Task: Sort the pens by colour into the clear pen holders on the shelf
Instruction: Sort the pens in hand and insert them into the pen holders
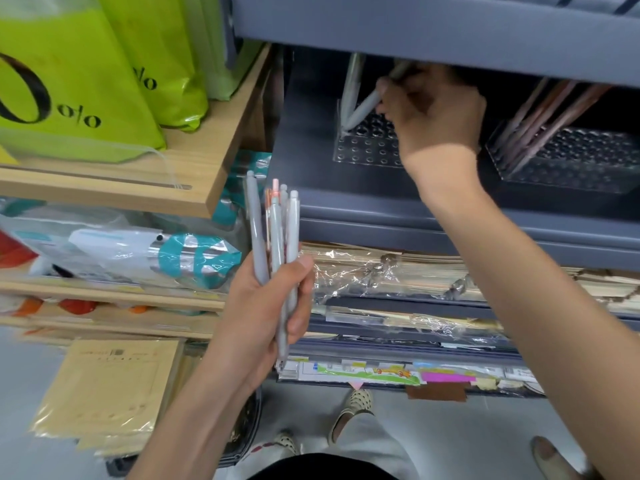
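My left hand [268, 306] grips a bunch of pens [277, 233] upright below the grey shelf; most are grey and one behind them is pink. My right hand [433, 112] reaches under the upper shelf and holds a grey pen [363, 109], its tip down in the left clear pen holder [367, 147]. Another grey pen [351, 88] leans in that holder's back left corner. To the right, a second clear pen holder [571, 161] contains several pink-brown pens [540, 123] leaning left.
The grey shelf [415, 209] has a low overhanging shelf [433, 32] above it. Green bags [86, 81] stand on a wooden shelf [194, 174] at left. Wrapped paper stacks [398, 275] and packets fill the lower shelves. Kraft envelopes [110, 386] lean near the floor.
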### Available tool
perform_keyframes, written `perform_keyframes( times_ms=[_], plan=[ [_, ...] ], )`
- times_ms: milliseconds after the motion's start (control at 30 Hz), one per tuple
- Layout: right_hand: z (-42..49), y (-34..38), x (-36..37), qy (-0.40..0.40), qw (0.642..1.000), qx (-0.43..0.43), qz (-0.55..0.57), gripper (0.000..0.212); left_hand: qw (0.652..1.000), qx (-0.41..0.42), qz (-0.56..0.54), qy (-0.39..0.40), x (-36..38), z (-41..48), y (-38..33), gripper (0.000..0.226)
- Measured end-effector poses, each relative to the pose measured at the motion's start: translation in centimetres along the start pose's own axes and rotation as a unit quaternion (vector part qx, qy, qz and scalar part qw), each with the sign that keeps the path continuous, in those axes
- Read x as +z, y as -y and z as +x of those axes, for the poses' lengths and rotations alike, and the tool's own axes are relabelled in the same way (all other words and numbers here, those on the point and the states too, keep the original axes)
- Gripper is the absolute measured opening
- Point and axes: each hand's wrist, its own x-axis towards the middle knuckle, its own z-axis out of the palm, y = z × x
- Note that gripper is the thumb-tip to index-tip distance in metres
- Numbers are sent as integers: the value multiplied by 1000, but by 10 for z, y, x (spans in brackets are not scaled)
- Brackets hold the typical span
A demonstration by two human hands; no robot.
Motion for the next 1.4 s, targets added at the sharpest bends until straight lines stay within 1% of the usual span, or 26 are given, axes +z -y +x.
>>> perform_keyframes(
  times_ms=[67, 200, 400, 633, 800, 1100, 1133, 1233, 1400],
  plan=[
    [4, 2, 7, 12, 1000, -5, 3, 26, 1000, -5, -9, 1, -1, 0, 0, 20],
    [10, 6, 19, 25, 998, -3, -63, 31, 1000, -5, -8, 1, -5, 2, 0, 18],
    [5, 11, 23, 26, 998, -7, -61, 25, 1000, -9, -9, 1, -10, 3, 1, 16],
    [7, 8, 21, 25, 997, 9, -73, 22, 1000, -11, -14, 5, -10, 2, 1, 13],
    [6, 9, 23, 60, 993, 8, -105, 20, 1000, 1, -20, 5, -9, 1, 1, 13],
    [3, 6, 26, 49, 994, 20, -91, 20, 1000, -4, -21, -14, -13, -4, -2, 3],
    [3, 7, 26, 48, 995, 20, -89, 20, 1000, -7, -20, -15, -13, -5, -2, 5],
    [2, 7, 25, 53, 995, 21, -79, 21, 1000, -11, -15, -18, -13, -7, -2, 19],
    [0, 6, 22, 71, 995, 21, -61, 16, 1000, -10, -6, -22, -12, -10, -1, 20]
  ],
)
